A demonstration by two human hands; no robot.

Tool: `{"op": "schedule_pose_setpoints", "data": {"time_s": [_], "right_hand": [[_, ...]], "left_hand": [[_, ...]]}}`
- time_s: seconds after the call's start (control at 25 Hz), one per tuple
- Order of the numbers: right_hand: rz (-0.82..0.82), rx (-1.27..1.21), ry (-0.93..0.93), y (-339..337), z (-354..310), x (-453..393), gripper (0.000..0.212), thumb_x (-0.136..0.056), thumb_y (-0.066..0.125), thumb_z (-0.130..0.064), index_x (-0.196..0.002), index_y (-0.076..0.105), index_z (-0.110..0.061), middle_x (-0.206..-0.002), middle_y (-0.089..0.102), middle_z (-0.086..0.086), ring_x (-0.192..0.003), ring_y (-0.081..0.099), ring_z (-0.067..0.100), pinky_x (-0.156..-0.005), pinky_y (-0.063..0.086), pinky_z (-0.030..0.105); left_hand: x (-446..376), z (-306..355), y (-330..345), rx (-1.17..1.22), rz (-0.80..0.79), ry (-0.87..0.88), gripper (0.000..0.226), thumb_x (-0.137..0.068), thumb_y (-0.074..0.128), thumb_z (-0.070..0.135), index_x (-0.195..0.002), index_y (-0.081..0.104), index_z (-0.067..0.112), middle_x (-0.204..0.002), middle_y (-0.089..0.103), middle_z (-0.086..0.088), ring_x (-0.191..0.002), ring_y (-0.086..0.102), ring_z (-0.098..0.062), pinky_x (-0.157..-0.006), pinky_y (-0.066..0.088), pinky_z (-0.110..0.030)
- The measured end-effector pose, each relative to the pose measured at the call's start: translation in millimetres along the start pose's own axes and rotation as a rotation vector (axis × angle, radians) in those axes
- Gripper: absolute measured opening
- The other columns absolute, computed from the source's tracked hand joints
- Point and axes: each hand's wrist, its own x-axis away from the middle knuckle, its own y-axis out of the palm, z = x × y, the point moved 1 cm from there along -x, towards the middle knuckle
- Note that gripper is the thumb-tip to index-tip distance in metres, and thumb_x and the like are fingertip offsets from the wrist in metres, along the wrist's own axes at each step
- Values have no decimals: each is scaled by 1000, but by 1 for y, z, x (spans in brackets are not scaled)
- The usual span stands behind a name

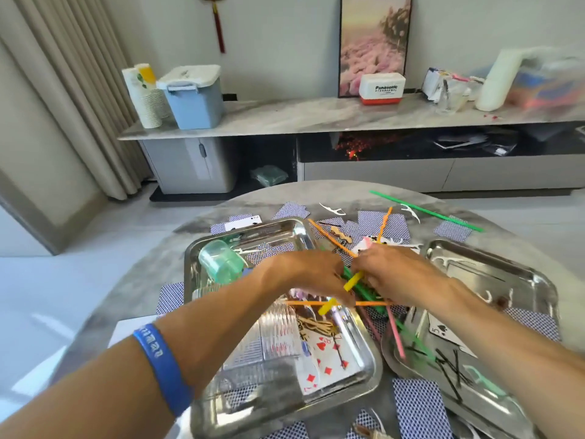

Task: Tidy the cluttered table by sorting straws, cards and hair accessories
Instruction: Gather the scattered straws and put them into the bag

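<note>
Green and yellow straws (354, 282) pinched between both hands, left (304, 274) and right (399, 274), above steel tray (370, 359).

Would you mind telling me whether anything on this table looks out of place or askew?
Yes. A green cup lies tipped on its side in the left steel tray, among playing cards. A long green straw lies alone at the table's far edge, away from the straws that both hands hold. Loose cards are scattered around the trays.
</note>
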Motion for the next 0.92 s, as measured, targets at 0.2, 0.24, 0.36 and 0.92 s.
{"op": "schedule_pose_setpoints", "data": {"time_s": [0.2, 0.24, 0.36, 0.92], "right_hand": [[73, 19, 33, -20, 7, 32, 17, -99, 49, -19, -92, 62, -28, -83, 65, -4, -81, 62, 18, -76, 50, 34], [85, 52, 67, -26, 10, 40, 17, -99, 50, -20, -91, 62, -29, -80, 65, -5, -77, 61, 16, -78, 48, 32], [277, 189, 236, -37, 26, 57, 13, -93, 56, -14, -94, 62, -25, -75, 68, -3, -65, 56, 21, -77, 36, 33], [217, -420, 852, 28, 14, -25, 17, -91, 57, -20, -79, 62, -9, -82, 67, 11, -69, 58, 31, -54, 36, 27]], "left_hand": [[11, 10, 32, -167, 152, 41, 37, -84, 72, 23, -113, 49, 16, -91, 57, 0, -84, 58, -21, -75, 54, -38], [13, 10, 32, -122, 201, 48, 32, -87, 66, 14, -114, 50, 16, -93, 59, -2, -86, 60, -22, -74, 55, -38], [18, 6, 20, 89, 283, 46, 24, -95, 54, 8, -117, 57, 14, -98, 67, -6, -82, 66, -22, -68, 57, -33], [24, 16, -5, 1038, 855, -45, 27, -102, 38, 7, -96, 52, 29, -77, 67, -3, -62, 62, -9, -49, 43, -11]]}}
